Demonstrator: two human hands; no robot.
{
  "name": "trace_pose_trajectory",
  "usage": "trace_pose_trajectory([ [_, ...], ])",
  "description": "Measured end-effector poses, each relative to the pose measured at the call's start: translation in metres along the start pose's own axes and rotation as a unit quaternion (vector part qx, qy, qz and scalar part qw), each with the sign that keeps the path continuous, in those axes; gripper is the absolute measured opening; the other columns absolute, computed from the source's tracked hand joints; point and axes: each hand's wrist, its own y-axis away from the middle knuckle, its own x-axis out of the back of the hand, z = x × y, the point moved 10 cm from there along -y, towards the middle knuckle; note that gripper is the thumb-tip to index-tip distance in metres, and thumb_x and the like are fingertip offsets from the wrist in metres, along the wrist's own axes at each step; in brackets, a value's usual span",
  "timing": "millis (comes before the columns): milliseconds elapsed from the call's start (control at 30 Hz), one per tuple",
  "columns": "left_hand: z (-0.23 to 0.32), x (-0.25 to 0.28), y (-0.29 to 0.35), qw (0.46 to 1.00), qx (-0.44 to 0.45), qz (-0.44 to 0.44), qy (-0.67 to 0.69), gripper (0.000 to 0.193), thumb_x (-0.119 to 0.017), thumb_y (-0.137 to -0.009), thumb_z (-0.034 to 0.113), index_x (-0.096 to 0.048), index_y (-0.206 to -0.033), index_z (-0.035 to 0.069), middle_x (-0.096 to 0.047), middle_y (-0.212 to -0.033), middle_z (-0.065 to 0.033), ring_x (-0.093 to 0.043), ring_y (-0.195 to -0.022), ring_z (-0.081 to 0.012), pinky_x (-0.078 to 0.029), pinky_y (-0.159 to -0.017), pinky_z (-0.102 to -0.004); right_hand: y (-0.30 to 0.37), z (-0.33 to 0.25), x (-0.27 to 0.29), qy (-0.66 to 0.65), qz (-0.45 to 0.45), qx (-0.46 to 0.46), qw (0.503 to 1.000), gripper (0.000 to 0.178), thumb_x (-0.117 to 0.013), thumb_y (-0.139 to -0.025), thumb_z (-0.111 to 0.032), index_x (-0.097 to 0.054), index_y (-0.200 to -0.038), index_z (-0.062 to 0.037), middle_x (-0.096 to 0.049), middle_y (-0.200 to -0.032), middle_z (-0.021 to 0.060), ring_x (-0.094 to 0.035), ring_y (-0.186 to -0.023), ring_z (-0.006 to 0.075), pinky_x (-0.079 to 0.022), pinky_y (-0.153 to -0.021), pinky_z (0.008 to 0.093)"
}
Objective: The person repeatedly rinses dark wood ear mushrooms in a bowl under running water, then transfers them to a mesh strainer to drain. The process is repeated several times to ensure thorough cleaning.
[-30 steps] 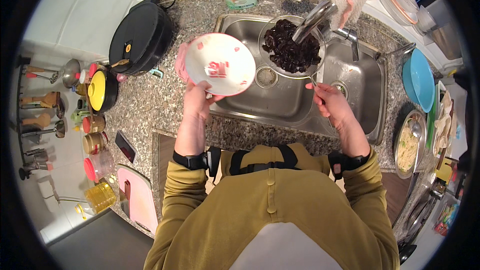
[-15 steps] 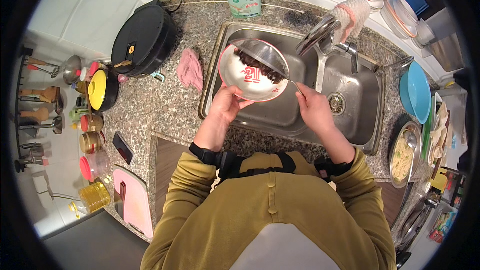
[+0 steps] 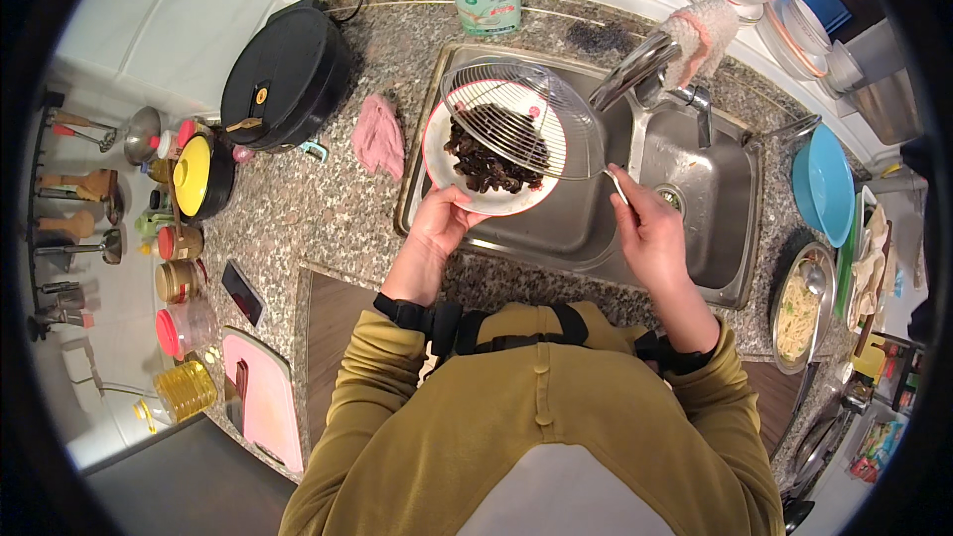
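My left hand grips the near-left rim of a white plate-like bowl with a red edge, held over the left sink basin. Dark, ruffled pieces of food, resembling wood ear mushrooms, lie heaped in it. With my right hand I hold the handle of a wire strainer. Its round wire head is tilted above the bowl and overlaps its right and far sides. Through the wires the dark pieces show.
The double steel sink has a faucet with a cloth over it at the back. A pink rag and a black appliance stand left. On the right are a blue basin and a pan of noodles.
The strainer has turned and moved right, so its wire head now shows broadly. More dark pieces are visible in the bowl, which has shifted slightly left. My right hand moved right and nearer.
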Motion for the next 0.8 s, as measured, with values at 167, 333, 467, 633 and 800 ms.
trace_pose_trajectory([
  [167, 0.004, 0.008, 0.010, 1.000, -0.007, 0.016, 0.024, 0.055, -0.050, -0.077, -0.005, -0.041, -0.131, -0.002, -0.058, -0.119, -0.0192, -0.064, -0.104, -0.0341, -0.058, -0.087, -0.0486, 0.004, 0.021, 0.003, -0.011, 0.022, -0.035, 0.999, 0.029, -0.062, -0.090, -0.009, -0.064, -0.120, -0.0071, -0.064, -0.082, 0.0187, -0.062, -0.070, 0.0349, -0.049, -0.065, 0.0398],
  [333, 0.014, 0.019, 0.030, 0.999, -0.040, 0.012, 0.014, 0.058, -0.051, -0.076, -0.004, -0.040, -0.133, -0.002, -0.058, -0.121, -0.0193, -0.065, -0.103, -0.0345, -0.058, -0.087, -0.0476, 0.017, 0.060, -0.007, -0.035, 0.012, -0.100, 0.994, 0.029, -0.060, -0.091, -0.010, -0.063, -0.119, -0.0047, -0.064, -0.084, 0.0227, -0.062, -0.073, 0.0382, -0.050, -0.067, 0.0417],
  [467, 0.018, 0.026, 0.042, 0.998, -0.054, 0.025, 0.011, 0.058, -0.053, -0.077, -0.001, -0.039, -0.133, -0.005, -0.057, -0.123, -0.0207, -0.065, -0.104, -0.0349, -0.058, -0.087, -0.0468, 0.018, 0.092, -0.021, 0.079, -0.036, -0.123, 0.989, 0.026, -0.058, -0.092, -0.013, -0.064, -0.115, -0.0034, -0.063, -0.083, 0.0262, -0.062, -0.078, 0.0431, -0.050, -0.068, 0.0472],
  [633, 0.023, 0.011, 0.046, 0.999, -0.049, 0.014, 0.018, 0.060, -0.052, -0.077, 0.000, -0.036, -0.135, -0.004, -0.056, -0.125, -0.0208, -0.064, -0.106, -0.0355, -0.058, -0.088, -0.0472, 0.008, 0.112, -0.017, 0.079, -0.052, -0.103, 0.990, 0.019, -0.058, -0.092, -0.015, -0.067, -0.103, -0.0028, -0.063, -0.086, 0.0262, -0.061, -0.082, 0.0446, -0.049, -0.069, 0.0507],
  [800, 0.020, -0.014, 0.046, 0.999, -0.038, -0.002, 0.028, 0.062, -0.053, -0.077, 0.000, -0.036, -0.137, -0.002, -0.054, -0.128, -0.0205, -0.063, -0.107, -0.0355, -0.058, -0.089, -0.0473, -0.039, 0.154, 0.013, 0.137, -0.094, -0.040, 0.985, 0.015, -0.060, -0.090, -0.014, -0.068, -0.098, -0.0037, -0.063, -0.106, 0.0212, -0.062, -0.094, 0.0394, -0.050, -0.078, 0.0457],
])
